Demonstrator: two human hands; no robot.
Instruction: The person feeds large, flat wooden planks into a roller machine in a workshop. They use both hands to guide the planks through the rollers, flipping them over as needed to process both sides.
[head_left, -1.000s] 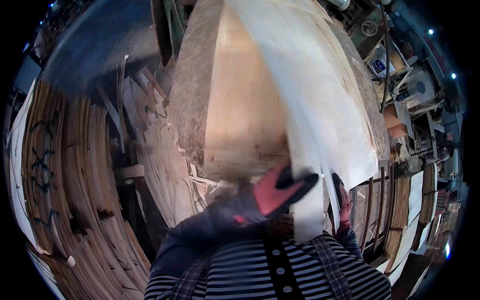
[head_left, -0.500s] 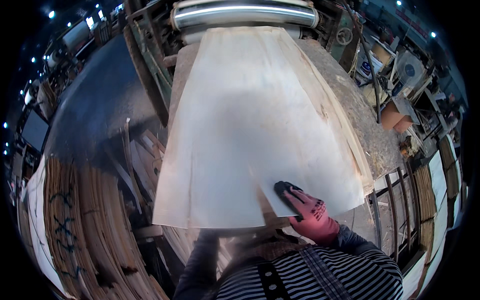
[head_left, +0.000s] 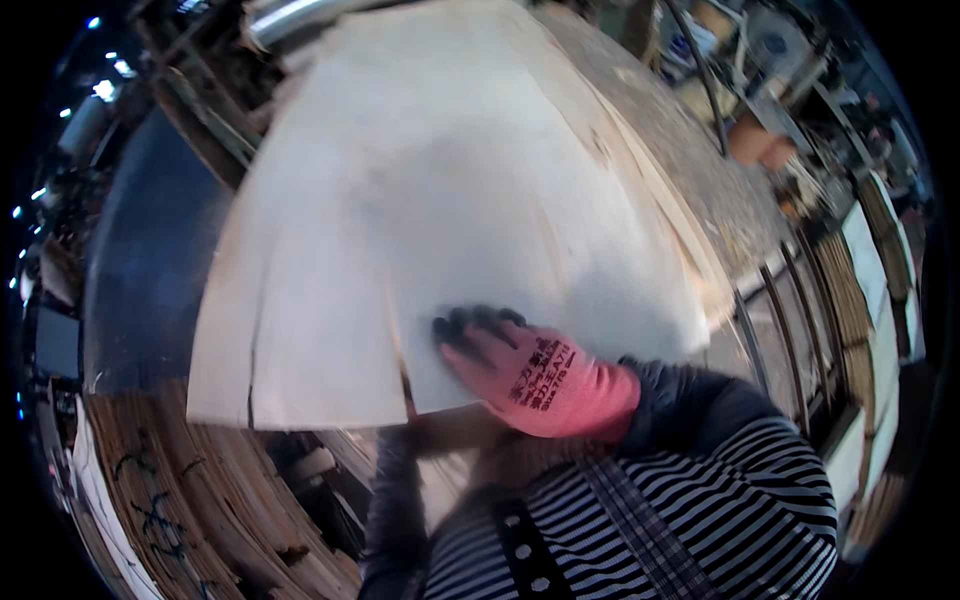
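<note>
1. Veneer sheet [head_left: 470,190] is lying on the mottled tabletop [head_left: 690,160].
2. The right hand [head_left: 530,370] is resting on it near the front edge, clamping nothing; the left hand is not showing, so I cannot tell its grip.
3. It is probably handling light, flexible and tear-prone; broad palm support beside the split [head_left: 405,385] is looking safest.

Head-worn fisheye looks down and forward, close above the pale sheet [head_left: 440,200]
</note>
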